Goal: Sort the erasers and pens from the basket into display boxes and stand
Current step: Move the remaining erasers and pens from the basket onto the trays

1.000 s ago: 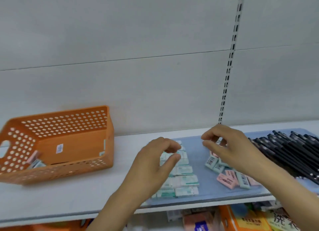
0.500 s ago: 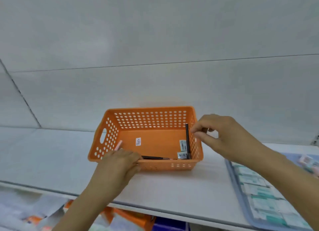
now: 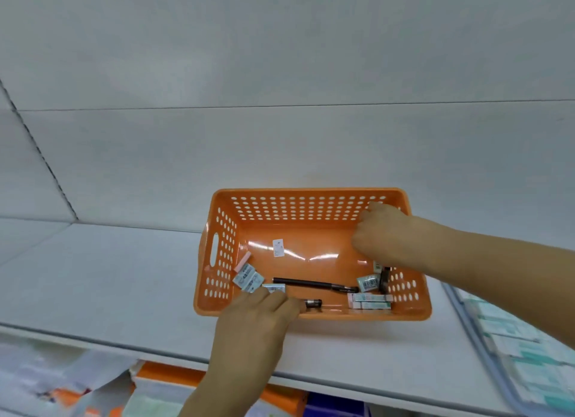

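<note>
Head view: we see the orange basket (image 3: 311, 211) on the white shelf (image 3: 109, 276), tipped toward us so its floor shows. Left hand (image 3: 255, 320) reaches over the near rim, fingers curled at the near wall by a wrapped eraser (image 3: 273, 288) and a short black pen (image 3: 312, 303); we can't tell if it actually grips either. Right hand (image 3: 378, 233) is inside at the far right corner, fingers bent; grip state unclear, nothing visibly held.

Inside the basket: long black pen (image 3: 314, 284) lying flat along the near side, eraser cluster (image 3: 247, 278) at the left wall with a pink eraser (image 3: 242, 261) leaning on it, two stacked erasers (image 3: 371, 302) near right, another eraser (image 3: 368, 282) beside a dark upright pen (image 3: 385, 279).

Blue tray (image 3: 476, 332) with rows of erasers sits at the right edge, apart from the basket.
</note>
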